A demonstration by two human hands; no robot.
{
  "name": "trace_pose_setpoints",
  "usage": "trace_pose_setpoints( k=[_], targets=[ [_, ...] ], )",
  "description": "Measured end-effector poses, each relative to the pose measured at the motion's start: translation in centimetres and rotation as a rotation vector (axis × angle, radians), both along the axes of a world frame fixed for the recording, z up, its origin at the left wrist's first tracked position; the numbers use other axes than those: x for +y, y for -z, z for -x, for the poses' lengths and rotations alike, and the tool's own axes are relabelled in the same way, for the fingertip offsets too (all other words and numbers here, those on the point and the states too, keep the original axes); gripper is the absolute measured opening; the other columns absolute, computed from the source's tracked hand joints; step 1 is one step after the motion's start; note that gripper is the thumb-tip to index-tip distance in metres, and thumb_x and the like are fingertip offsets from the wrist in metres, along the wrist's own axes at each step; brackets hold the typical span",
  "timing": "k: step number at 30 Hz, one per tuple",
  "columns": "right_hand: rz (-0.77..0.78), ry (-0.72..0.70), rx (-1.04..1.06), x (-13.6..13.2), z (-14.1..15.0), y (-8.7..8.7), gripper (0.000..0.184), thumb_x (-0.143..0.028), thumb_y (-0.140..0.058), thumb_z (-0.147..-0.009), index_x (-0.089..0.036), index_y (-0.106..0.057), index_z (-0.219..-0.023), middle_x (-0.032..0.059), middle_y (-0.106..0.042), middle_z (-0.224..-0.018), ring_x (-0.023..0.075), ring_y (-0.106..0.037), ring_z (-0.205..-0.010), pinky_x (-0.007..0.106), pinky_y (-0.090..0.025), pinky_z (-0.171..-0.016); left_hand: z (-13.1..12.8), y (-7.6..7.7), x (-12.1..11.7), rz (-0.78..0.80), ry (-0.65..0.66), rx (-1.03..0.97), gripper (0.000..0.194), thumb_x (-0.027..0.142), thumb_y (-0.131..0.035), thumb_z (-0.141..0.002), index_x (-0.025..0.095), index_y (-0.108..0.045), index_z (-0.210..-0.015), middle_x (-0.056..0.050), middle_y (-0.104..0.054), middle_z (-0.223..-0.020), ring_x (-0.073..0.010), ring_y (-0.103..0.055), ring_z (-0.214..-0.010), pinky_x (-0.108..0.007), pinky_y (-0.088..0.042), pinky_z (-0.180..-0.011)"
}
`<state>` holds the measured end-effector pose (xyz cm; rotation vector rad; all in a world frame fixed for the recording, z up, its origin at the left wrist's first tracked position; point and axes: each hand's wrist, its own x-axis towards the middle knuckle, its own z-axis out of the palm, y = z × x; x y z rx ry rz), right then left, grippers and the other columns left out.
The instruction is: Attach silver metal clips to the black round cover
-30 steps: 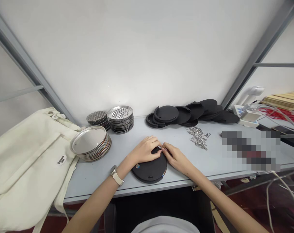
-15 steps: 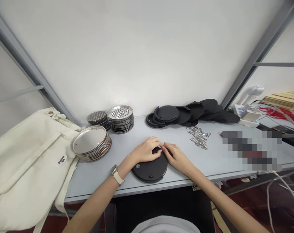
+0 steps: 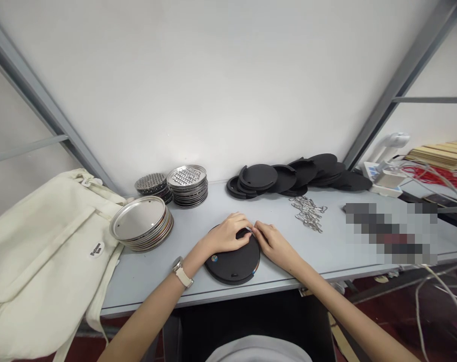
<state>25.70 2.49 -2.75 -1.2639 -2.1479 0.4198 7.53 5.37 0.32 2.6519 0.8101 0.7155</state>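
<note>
A black round disc (image 3: 232, 264) lies on the table near its front edge. It has a small slot near the front, a small coloured round spot at the left and a coloured strip on its right rim. My left hand (image 3: 230, 234) rests over the disc's far part, its thumb and fingers closed on the far edge. From the right, my right hand (image 3: 271, 244) pinches at that same edge, fingertips touching those of the left. A small pale or silvery bit shows between the fingertips, mostly hidden. To the right lies a pile of metal clips (image 3: 308, 213).
Stacked metal lids (image 3: 140, 218) and two stacks of round graters (image 3: 186, 176) stand left. Overlapping black discs (image 3: 258, 176) line the wall. A cream bag (image 3: 51, 251) covers the left end. A pixelated patch (image 3: 392, 234), red cords (image 3: 439, 176) and cables lie right.
Both hands stay at the disc's far edge, with only slight finger movement. The disc and the piles around it keep their places.
</note>
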Motion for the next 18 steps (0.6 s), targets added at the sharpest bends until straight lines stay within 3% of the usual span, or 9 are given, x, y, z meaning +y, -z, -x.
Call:
trace_pose_setpoints(
  k=[18],
  targets=[
    [0.004, 0.013, 0.03, 0.18, 0.04, 0.26, 0.023, -0.026, -0.028, -0.097, -0.022, -0.039, -0.077, -0.0008, -0.051, -0.065, 0.016, -0.049, -0.06, 0.027, -0.035, -0.06, 0.06, -0.01, -0.02, 0.013, -0.003, -0.012, 0.016, 0.016, -0.05, -0.084, 0.019, -0.059, -0.097, -0.004, -0.055, -0.088, -0.0173, -0.053, -0.09, -0.031, -0.044, -0.086]
  ],
)
